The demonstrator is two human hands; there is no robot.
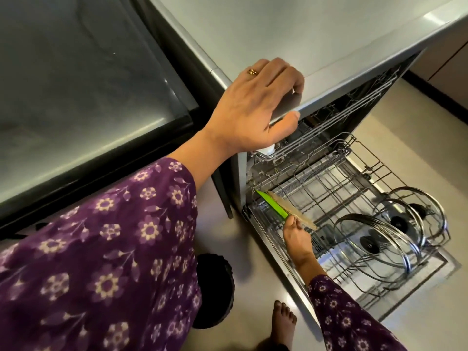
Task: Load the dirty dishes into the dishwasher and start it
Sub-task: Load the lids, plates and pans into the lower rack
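The green board (272, 205) and wooden board (293, 211) stand on edge in the pulled-out lower rack (354, 173), both pinched by the right hand (296, 235). Glass lids (374, 239) are already racked. The left hand (255, 105) grips the tabletop (304, 34) edge. Loading looks early, and starting the machine remains.

The dishwasher's lower rack (329, 188) stood pulled out, carrying three glass lids (379, 231) on edge at its right end. A green board (272, 203) and a wooden board (291, 210) leaned together at its left end. A round black object (215, 287) sat on the pale floor (243, 249), and the left hand (253, 107) gripped the grey countertop (329, 34) at its edge.
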